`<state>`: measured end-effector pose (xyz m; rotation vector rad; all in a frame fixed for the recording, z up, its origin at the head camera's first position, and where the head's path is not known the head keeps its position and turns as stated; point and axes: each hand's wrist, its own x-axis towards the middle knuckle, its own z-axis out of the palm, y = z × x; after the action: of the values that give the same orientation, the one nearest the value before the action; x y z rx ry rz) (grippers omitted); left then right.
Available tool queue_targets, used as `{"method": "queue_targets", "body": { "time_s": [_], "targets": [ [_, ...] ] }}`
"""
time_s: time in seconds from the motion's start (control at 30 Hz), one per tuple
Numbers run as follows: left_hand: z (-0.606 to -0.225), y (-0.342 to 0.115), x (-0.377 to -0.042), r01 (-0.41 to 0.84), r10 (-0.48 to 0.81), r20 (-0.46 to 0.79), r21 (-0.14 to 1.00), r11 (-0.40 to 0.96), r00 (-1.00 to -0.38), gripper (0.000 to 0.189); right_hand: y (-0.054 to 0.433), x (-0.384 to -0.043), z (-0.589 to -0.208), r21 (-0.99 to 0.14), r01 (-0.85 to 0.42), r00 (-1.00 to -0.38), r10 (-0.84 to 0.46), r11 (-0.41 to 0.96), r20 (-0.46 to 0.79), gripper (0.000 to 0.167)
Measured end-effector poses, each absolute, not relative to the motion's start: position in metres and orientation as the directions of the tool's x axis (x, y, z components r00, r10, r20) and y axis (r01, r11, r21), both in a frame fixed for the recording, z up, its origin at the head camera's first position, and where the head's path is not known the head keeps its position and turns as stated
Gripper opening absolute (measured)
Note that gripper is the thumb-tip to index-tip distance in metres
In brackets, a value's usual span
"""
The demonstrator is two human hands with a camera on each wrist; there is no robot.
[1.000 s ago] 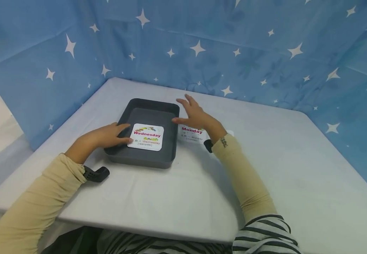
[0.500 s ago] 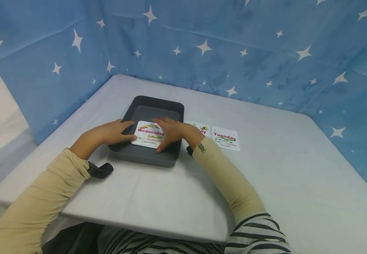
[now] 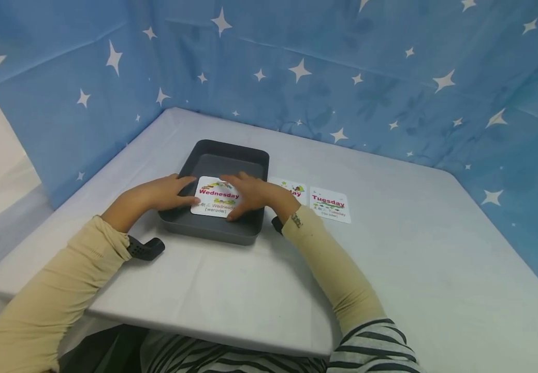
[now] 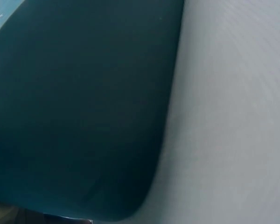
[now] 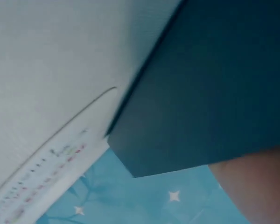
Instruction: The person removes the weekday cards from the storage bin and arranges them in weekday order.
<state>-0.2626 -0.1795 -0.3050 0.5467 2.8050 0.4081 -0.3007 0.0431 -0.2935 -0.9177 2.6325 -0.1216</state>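
A white "Wednesday" card (image 3: pixel 216 196) lies inside the grey tray (image 3: pixel 205 228). My left hand (image 3: pixel 161 193) reaches over the tray's left rim, its thumb tip at the card's left edge and its forefinger stretched near the upper left corner. From the right, my right hand (image 3: pixel 255 194) spans the card, thumb at the lower edge and fingertips at the upper one, and grips it; its palm hides the card's right end. Up close, the left wrist view is filled by the tray's outer wall (image 4: pixel 84 102); the right wrist view catches a bit of my right hand (image 5: pixel 256 182) above the tray wall (image 5: pixel 200 102).
Right of the tray, a "Tuesday" card (image 3: pixel 329 204) lies flat beside another white card (image 3: pixel 292 186), which my right hand partly covers. A white cloth (image 3: pixel 413 248) covers the table. Behind it hangs a blue curtain (image 3: pixel 343 46) with white stars.
My right hand has come left from above the card beside the tray onto the Wednesday card, uncovering the Tuesday card. My left hand stays at the card's left edge.
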Motion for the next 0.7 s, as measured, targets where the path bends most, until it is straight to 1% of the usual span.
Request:
{"method": "queue_targets", "body": {
  "time_s": [0.17, 0.23, 0.33, 0.53, 0.7],
  "targets": [
    [-0.304, -0.181, -0.262, 0.304, 0.381, -0.199, 0.331, 0.893, -0.903, 0.077, 0.035, -0.286, -0.286, -0.077, -0.649, -0.724, -0.646, 0.757, -0.243, 0.087],
    [-0.303, -0.181, -0.261, 0.294, 0.374, -0.203, 0.339, 0.894, -0.905, 0.077, 0.031, -0.281, -0.284, -0.020, -0.657, -0.730, -0.643, 0.754, -0.230, 0.084],
    [-0.303, -0.182, -0.261, 0.301, 0.382, -0.199, 0.341, 0.890, -0.903, 0.076, 0.029, -0.275, -0.281, 0.030, -0.654, -0.740, -0.632, 0.755, -0.230, 0.082],
    [-0.304, -0.179, -0.262, 0.325, 0.403, -0.200, 0.333, 0.885, -0.893, 0.073, 0.033, -0.275, -0.287, 0.057, -0.663, -0.733, -0.631, 0.747, -0.256, 0.089],
    [-0.304, -0.177, -0.262, 0.329, 0.406, -0.204, 0.327, 0.886, -0.891, 0.073, 0.035, -0.274, -0.288, 0.050, -0.684, -0.716, -0.657, 0.728, -0.237, 0.092]
  ]
}}
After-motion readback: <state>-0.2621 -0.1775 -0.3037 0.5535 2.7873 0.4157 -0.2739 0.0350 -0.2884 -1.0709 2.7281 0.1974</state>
